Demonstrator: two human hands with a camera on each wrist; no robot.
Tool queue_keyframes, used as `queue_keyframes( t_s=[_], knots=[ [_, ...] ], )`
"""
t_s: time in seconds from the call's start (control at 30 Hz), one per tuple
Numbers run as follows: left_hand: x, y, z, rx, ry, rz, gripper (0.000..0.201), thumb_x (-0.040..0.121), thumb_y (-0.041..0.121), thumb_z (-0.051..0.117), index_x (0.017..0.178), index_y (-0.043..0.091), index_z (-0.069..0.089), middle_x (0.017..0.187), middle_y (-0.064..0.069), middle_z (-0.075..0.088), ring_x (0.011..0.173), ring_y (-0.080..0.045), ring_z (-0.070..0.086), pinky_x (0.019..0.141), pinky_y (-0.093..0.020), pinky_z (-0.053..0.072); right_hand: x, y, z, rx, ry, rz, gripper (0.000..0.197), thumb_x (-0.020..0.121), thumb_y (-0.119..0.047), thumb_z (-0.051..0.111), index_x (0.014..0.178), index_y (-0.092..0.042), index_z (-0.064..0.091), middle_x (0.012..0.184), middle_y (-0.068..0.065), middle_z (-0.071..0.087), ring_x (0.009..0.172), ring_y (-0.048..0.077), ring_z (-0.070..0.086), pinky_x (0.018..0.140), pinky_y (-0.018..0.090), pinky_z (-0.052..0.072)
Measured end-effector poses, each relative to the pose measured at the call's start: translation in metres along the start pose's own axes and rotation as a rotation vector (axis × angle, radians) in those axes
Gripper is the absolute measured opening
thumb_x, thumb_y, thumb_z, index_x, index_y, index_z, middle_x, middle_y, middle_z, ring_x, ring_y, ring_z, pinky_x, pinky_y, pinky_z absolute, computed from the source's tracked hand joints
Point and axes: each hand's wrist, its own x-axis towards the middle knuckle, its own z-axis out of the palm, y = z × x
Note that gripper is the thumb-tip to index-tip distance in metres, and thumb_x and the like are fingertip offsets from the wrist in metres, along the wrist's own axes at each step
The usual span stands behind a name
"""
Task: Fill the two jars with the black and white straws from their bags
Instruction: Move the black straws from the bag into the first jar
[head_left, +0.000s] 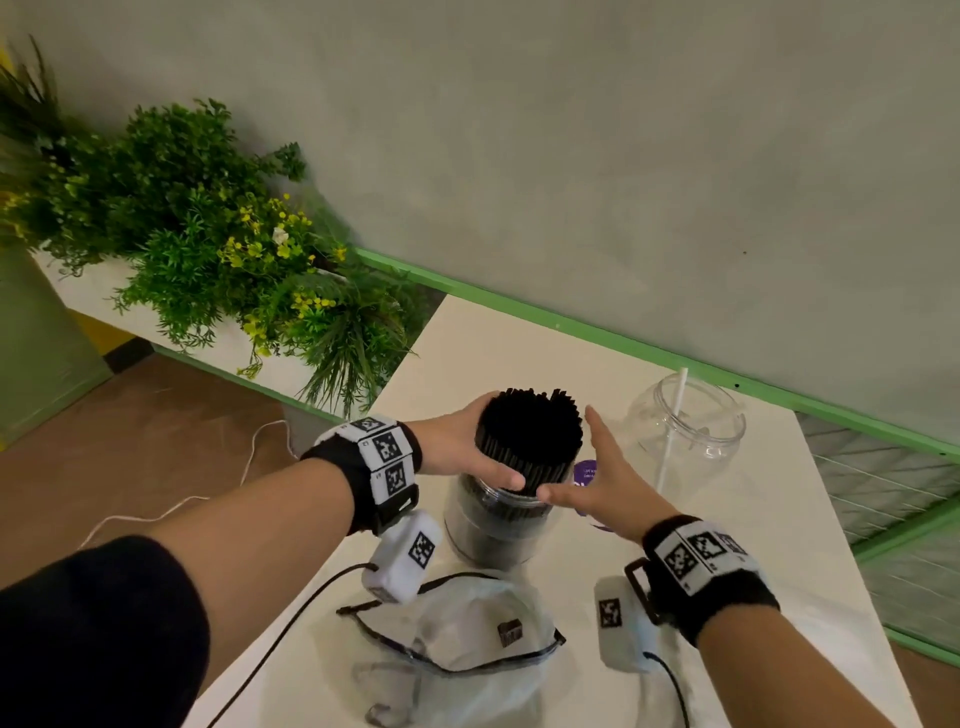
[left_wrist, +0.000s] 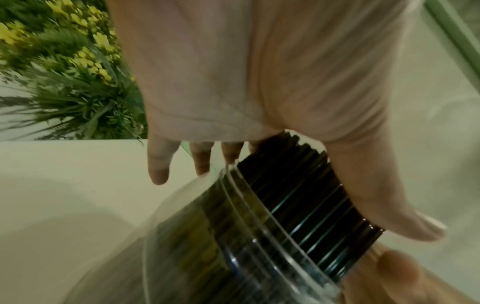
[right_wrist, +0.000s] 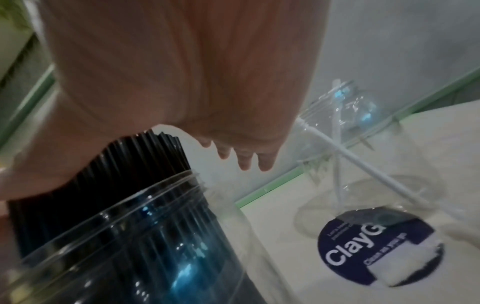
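On the white table (head_left: 519, 338), near its middle, a clear jar (head_left: 493, 535) stands upright, packed with a dense bundle of black straws (head_left: 530, 431) whose cut ends rise well above the threaded rim as a ragged round mass. From the head view, the left hand (head_left: 457, 441) cups the bundle's left side above the rim, fingers curving round the far side and thumb laid across the near side. The right hand (head_left: 602, 478) is flat and spread on the bundle's right, its thumb tip touching the straws near the rim just beside the left thumb, its straight fingers standing a little apart from the bundle. Further right and back stands a 2nd clear jar (head_left: 691, 421) holding 1 white straw (head_left: 672, 421) that leans out over its mouth. An emptied clear bag (head_left: 467, 634) with a dark drawstring lies crumpled at the near edge, and leafy plants (head_left: 208, 234) with yellow flowers fill a planter to the left. Only the left wrist view shows the ridged threads of the jar neck and the thumb pressed along the glossy straw sides. Only the right wrist view shows a round dark-blue label (right_wrist: 376, 248), printed with white letters, lying between the 2 jars; there the white straw seems doubled through the clear wall, so I cannot tell the exact count.
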Motion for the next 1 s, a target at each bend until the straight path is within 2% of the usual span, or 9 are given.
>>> queue_keyframes(
  t_s=[0.07, 0.17, 0.27, 0.37, 0.47, 0.63, 0.73, 0.83, 1.0],
  knots=[
    [0.01, 0.001, 0.002, -0.04, -0.005, 0.038, 0.1, 0.072, 0.017, 0.082, 0.146, 0.017, 0.015, 0.136, 0.008, 0.037, 0.128, -0.007, 0.035, 0.102, -0.019, 0.029, 0.011, -0.004, 0.002, 0.089, -0.045, -0.094, 0.129, 0.047, -0.06, 0.087, 0.148, -0.036, 0.012, 0.152, -0.01, 0.03, 0.125, 0.012, 0.043, 0.098, 0.023, 0.04],
    [0.019, -0.001, 0.002, -0.067, 0.018, 0.107, 0.114, 0.053, 0.037, 0.086, 0.144, 0.02, 0.019, 0.138, 0.005, 0.039, 0.129, -0.011, 0.037, 0.108, -0.026, 0.032, 0.022, -0.013, 0.01, 0.218, -0.072, -0.225, 0.1, 0.051, -0.028, 0.091, 0.13, -0.039, 0.031, 0.128, -0.016, 0.049, 0.111, -0.002, 0.052, 0.075, 0.005, 0.044],
    [0.023, -0.003, 0.008, -0.087, 0.063, 0.15, 0.108, 0.049, 0.035, 0.087, 0.137, 0.022, 0.025, 0.13, 0.01, 0.043, 0.122, -0.005, 0.041, 0.101, -0.014, 0.036, 0.019, -0.016, 0.02, 0.264, 0.011, -0.297, 0.094, 0.053, -0.022, 0.094, 0.123, -0.039, 0.034, 0.125, -0.019, 0.048, 0.11, -0.02, 0.047, 0.085, 0.003, 0.042],
    [0.018, -0.003, 0.015, -0.151, 0.118, 0.19, 0.096, 0.054, 0.022, 0.087, 0.129, 0.027, 0.027, 0.12, 0.019, 0.043, 0.114, 0.003, 0.043, 0.09, -0.001, 0.035, 0.01, -0.021, 0.028, 0.322, 0.074, -0.354, 0.079, 0.055, -0.037, 0.083, 0.119, -0.038, 0.037, 0.123, -0.016, 0.05, 0.111, -0.016, 0.049, 0.086, 0.007, 0.044],
    [0.012, 0.0, 0.016, -0.201, 0.201, 0.221, 0.113, 0.047, 0.036, 0.086, 0.141, 0.022, 0.023, 0.13, 0.013, 0.042, 0.125, -0.005, 0.04, 0.103, -0.015, 0.034, 0.009, -0.025, 0.032, 0.389, 0.153, -0.359, 0.09, 0.051, -0.037, 0.082, 0.128, -0.033, 0.034, 0.123, -0.006, 0.054, 0.113, 0.0, 0.055, 0.091, 0.021, 0.049],
    [0.001, 0.003, 0.016, -0.151, 0.238, 0.172, 0.112, 0.064, 0.025, 0.086, 0.149, 0.024, 0.013, 0.14, 0.005, 0.035, 0.13, -0.011, 0.035, 0.108, -0.022, 0.032, 0.007, -0.012, 0.046, 0.23, 0.315, -0.232, 0.112, 0.056, -0.046, 0.087, 0.144, -0.04, 0.018, 0.137, -0.005, 0.042, 0.129, 0.013, 0.044, 0.105, 0.037, 0.042],
    [-0.004, -0.003, 0.018, -0.108, 0.271, 0.151, 0.11, 0.071, 0.029, 0.081, 0.151, 0.027, 0.005, 0.154, 0.002, 0.021, 0.137, -0.01, 0.025, 0.111, -0.023, 0.023, -0.003, -0.011, 0.046, 0.063, 0.405, -0.238, 0.113, 0.063, -0.048, 0.082, 0.15, -0.028, 0.012, 0.132, -0.007, 0.034, 0.127, 0.009, 0.035, 0.109, 0.035, 0.035],
    [-0.02, -0.012, 0.02, -0.087, 0.312, 0.145, 0.112, 0.068, 0.046, 0.076, 0.151, 0.031, 0.003, 0.157, 0.008, 0.017, 0.142, -0.007, 0.017, 0.111, -0.025, 0.019, -0.011, -0.016, 0.041, 0.005, 0.418, -0.307, 0.111, 0.062, -0.059, 0.075, 0.148, -0.03, 0.01, 0.134, 0.001, 0.034, 0.125, 0.01, 0.036, 0.109, 0.038, 0.037],
    [-0.078, -0.057, 0.013, -0.274, 0.47, 0.053, 0.086, 0.074, 0.045, 0.071, 0.146, 0.039, 0.022, 0.142, 0.017, 0.038, 0.13, -0.003, 0.038, 0.104, -0.03, 0.032, -0.008, -0.045, 0.031, -0.269, 0.389, -0.415, 0.103, 0.068, -0.075, 0.055, 0.15, -0.026, 0.016, 0.149, 0.002, 0.024, 0.138, 0.022, 0.025, 0.114, 0.043, 0.027]
  ],
)
